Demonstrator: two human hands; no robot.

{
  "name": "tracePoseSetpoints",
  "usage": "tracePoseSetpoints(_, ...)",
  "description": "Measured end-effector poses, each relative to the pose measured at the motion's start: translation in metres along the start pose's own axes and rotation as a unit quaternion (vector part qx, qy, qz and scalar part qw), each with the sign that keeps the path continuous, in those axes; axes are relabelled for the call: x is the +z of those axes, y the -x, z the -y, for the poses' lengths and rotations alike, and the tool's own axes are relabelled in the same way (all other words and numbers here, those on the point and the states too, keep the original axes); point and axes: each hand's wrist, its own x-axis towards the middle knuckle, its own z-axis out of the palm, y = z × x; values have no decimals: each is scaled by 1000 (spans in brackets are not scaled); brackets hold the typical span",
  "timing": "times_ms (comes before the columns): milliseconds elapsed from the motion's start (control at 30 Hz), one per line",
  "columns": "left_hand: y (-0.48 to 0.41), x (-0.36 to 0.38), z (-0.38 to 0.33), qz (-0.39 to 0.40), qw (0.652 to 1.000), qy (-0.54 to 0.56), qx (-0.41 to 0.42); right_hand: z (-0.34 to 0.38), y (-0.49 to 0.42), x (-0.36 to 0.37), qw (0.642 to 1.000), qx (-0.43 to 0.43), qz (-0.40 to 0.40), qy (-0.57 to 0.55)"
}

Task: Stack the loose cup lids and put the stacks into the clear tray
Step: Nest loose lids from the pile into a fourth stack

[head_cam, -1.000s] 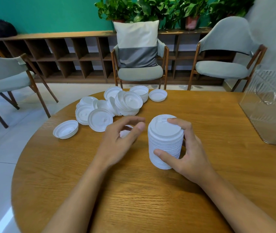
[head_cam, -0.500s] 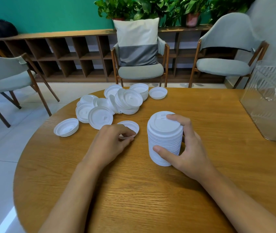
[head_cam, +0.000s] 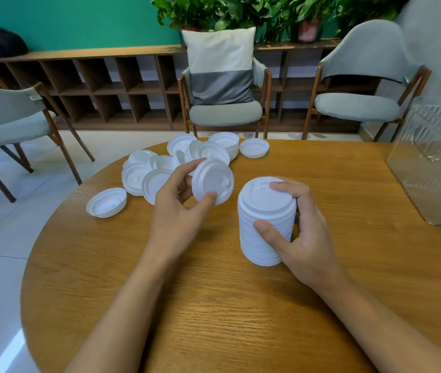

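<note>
No text, label, brand or number is readable. Raised marks on the single lid (head_cam: 214,181) and on top of the stack (head_cam: 266,200) may be lettering, too blurred to tell.

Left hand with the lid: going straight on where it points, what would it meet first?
Probably the pile of loose lids just beyond; the left hand seems raised, so it may pass over.

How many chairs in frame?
3. Left chair beside the table; middle chair beyond it, holding a pillow; right chair beyond it. Others may be outside the frame.
</note>
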Motion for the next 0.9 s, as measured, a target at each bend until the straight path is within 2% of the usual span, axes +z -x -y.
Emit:
tracePoseSetpoints(167, -2, -2, -4, -17, 983, 173, -57, 0, 0, 1, 1000, 3, -4, -6)
tracePoseSetpoints(267, -3, -3, -9, 33, 953, 287, -89, 0, -1, 2, 1000, 0, -4, 0)
tracePoseSetpoints(333, 0, 2, -10, 77, 943, 311, -96, 1, -1, 2, 1000, -3, -2, 3)
tracePoseSetpoints(433, 2, 9, -7, 104, 951, 277, -91, 0, -1, 1, 1000, -12, 1, 2)
tracePoseSetpoints(633, 8, 17, -5, 86, 988, 124, -37, 0, -2, 2, 999, -30, 3, 20)
tracePoseSetpoints(767, 11, 23, -3, 69, 997, 41, -6, -1, -2, 1, 999, -30, 5, 20)
tracePoseSetpoints(833, 11, 22, -2, 69, 997, 25, -3, -1, -2, 2, 999, -29, 4, 16)
tracePoseSetpoints(900, 10, 19, -3, 122, 991, 48, 1, 0, -1, 3, 999, -32, 6, 15)
